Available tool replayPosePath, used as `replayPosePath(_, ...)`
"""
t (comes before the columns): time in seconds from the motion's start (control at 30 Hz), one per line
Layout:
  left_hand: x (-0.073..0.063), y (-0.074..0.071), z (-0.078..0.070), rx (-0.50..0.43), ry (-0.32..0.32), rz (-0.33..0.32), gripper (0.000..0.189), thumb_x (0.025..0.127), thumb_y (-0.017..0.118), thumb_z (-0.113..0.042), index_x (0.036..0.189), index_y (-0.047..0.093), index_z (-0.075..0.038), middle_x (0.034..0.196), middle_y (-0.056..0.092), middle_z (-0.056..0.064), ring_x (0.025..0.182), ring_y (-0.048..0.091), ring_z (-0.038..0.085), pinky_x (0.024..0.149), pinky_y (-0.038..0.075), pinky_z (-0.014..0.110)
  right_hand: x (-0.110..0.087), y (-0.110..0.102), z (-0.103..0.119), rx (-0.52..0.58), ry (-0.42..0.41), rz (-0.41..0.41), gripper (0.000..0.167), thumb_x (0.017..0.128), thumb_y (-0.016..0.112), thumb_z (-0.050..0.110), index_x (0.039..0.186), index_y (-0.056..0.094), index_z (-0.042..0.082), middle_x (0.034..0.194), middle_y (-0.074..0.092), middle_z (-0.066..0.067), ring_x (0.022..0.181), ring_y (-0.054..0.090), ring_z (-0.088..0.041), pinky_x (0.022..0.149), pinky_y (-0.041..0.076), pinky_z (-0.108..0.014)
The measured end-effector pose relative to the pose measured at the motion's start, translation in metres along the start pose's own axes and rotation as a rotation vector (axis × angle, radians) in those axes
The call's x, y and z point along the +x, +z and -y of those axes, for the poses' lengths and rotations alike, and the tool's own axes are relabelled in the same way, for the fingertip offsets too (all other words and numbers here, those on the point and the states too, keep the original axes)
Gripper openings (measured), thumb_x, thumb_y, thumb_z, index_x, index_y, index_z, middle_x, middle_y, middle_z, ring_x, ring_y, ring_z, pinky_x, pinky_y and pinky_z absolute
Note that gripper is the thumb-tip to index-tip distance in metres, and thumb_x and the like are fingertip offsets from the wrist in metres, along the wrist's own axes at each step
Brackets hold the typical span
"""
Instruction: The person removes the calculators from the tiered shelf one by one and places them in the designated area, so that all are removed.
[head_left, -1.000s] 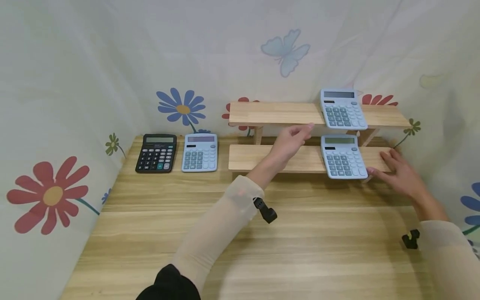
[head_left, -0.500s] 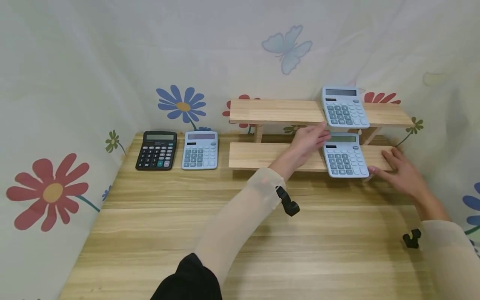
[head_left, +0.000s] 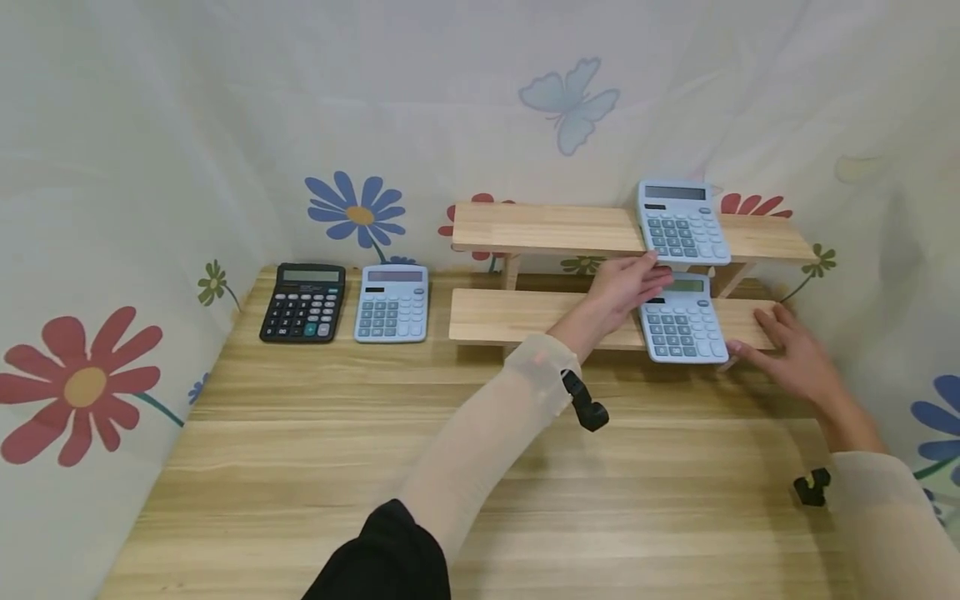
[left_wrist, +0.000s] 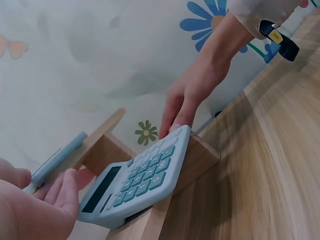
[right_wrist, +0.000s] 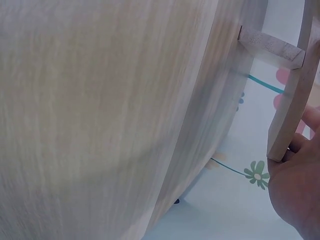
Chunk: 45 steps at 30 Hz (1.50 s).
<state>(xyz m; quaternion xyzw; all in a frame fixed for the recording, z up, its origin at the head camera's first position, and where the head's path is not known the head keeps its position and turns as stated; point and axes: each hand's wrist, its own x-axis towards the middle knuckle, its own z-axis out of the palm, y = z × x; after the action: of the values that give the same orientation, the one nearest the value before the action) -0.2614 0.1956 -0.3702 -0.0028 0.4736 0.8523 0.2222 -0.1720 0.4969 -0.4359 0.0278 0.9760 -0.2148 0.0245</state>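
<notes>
My left hand (head_left: 622, 287) reaches between two light-blue calculators on a two-tier wooden shelf (head_left: 525, 312). Its extended fingers lie over the top-left corner of the lower calculator (head_left: 684, 329). The thumb side comes right up to the bottom edge of the upper calculator (head_left: 684, 225), which leans on the top tier. In the left wrist view, the fingertips (left_wrist: 70, 182) meet the lower calculator's display end. My right hand (head_left: 798, 354) grips the lower tier's right end, thumb at the front beside that calculator's lower corner. The right wrist view shows its fingers around the plank (right_wrist: 292, 115).
A black calculator (head_left: 303, 304) and another light-blue calculator (head_left: 392, 304) lie side by side at the left on the wooden table (head_left: 337, 433). Behind the shelf hangs a curtain (head_left: 450, 108) printed with flowers and a butterfly. Black camera mounts sit at both wrists.
My left hand has moved right, from in front of the shelf's middle to the lower calculator's top-left corner. The right hand keeps its place at the shelf end. The calculators stay put.
</notes>
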Motion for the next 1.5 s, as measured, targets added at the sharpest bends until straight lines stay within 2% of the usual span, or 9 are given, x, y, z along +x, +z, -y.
replayPosePath(0.3,0.005,0.006,0.006,-0.020,0.061,-0.073,0.020,0.105,0.068,-0.016,0.110,0.073,0.003,0.102,0.078,0.022,0.102,0.078,0.034,0.097,0.061,0.042,0.000,0.002,-0.002,-0.005,-0.012,-0.002,0.099,0.103,0.055,0.063,0.168,0.012,0.002,0.172,-0.005,-0.032,0.153,0.002,-0.063,0.111,0.015,-0.087)
replayPosePath(0.43,0.001,0.006,0.007,-0.035,0.066,-0.084,0.015,0.104,0.069,-0.013,0.104,0.072,0.001,0.100,0.078,0.022,0.101,0.078,0.034,0.098,0.061,0.045,0.000,0.005,-0.002,0.000,-0.020,-0.002,0.098,0.104,0.056,0.061,0.168,0.012,0.002,0.172,-0.005,-0.031,0.153,0.002,-0.063,0.111,0.016,-0.087)
replayPosePath(0.57,-0.006,0.003,0.008,-0.054,0.067,-0.078,0.012,0.103,0.071,-0.014,0.102,0.073,-0.002,0.099,0.079,0.019,0.099,0.079,0.031,0.094,0.063,0.040,0.001,0.006,-0.002,0.016,-0.034,-0.011,0.096,0.104,0.057,0.057,0.167,0.013,0.000,0.172,-0.005,-0.032,0.154,0.002,-0.063,0.112,0.015,-0.086)
replayPosePath(0.73,-0.017,-0.006,0.010,-0.097,0.073,-0.052,0.009,0.103,0.070,-0.011,0.103,0.074,-0.002,0.102,0.079,0.021,0.103,0.078,0.033,0.094,0.063,0.038,0.001,0.006,-0.002,0.014,-0.045,-0.020,0.094,0.105,0.057,0.056,0.167,0.014,-0.001,0.172,-0.005,-0.033,0.154,0.002,-0.062,0.112,0.015,-0.086)
replayPosePath(0.97,-0.026,-0.016,0.008,-0.122,0.008,0.000,0.013,0.106,0.065,-0.012,0.107,0.072,-0.001,0.108,0.077,0.022,0.108,0.076,0.031,0.097,0.061,0.036,-0.001,0.003,-0.002,0.015,-0.033,-0.026,0.095,0.105,0.057,0.057,0.167,0.014,-0.001,0.171,-0.004,-0.033,0.154,0.001,-0.062,0.113,0.014,-0.086)
replayPosePath(1.1,-0.022,-0.017,0.004,-0.116,-0.006,0.051,0.022,0.109,0.062,-0.018,0.116,0.069,0.001,0.110,0.076,0.022,0.110,0.075,0.031,0.097,0.062,0.035,0.001,0.000,-0.002,0.001,-0.019,-0.021,0.097,0.104,0.056,0.060,0.167,0.013,0.000,0.172,-0.005,-0.032,0.154,0.001,-0.062,0.113,0.014,-0.086)
replayPosePath(1.23,-0.016,-0.015,0.001,-0.070,-0.012,0.080,0.025,0.110,0.061,-0.021,0.125,0.065,-0.002,0.110,0.073,0.016,0.114,0.073,0.032,0.097,0.061,0.035,0.002,-0.001,-0.003,-0.021,-0.011,-0.008,0.099,0.103,0.055,0.062,0.167,0.012,0.000,0.171,-0.004,-0.033,0.154,0.002,-0.062,0.113,0.015,-0.086)
replayPosePath(1.33,-0.011,-0.013,-0.001,-0.053,-0.001,0.077,0.027,0.109,0.062,-0.019,0.129,0.064,-0.001,0.111,0.073,0.013,0.115,0.072,0.030,0.099,0.061,0.037,0.002,-0.002,-0.004,-0.029,-0.011,-0.003,0.099,0.103,0.055,0.062,0.167,0.012,-0.001,0.171,-0.004,-0.033,0.154,0.001,-0.062,0.113,0.015,-0.086)
replayPosePath(1.5,-0.008,-0.010,-0.003,-0.051,0.012,0.052,0.025,0.108,0.064,-0.017,0.126,0.064,0.000,0.109,0.074,0.013,0.110,0.074,0.030,0.097,0.062,0.039,0.001,-0.001,-0.003,-0.036,-0.007,-0.002,0.099,0.103,0.056,0.062,0.167,0.012,0.000,0.172,-0.005,-0.033,0.153,0.002,-0.063,0.112,0.016,-0.086)
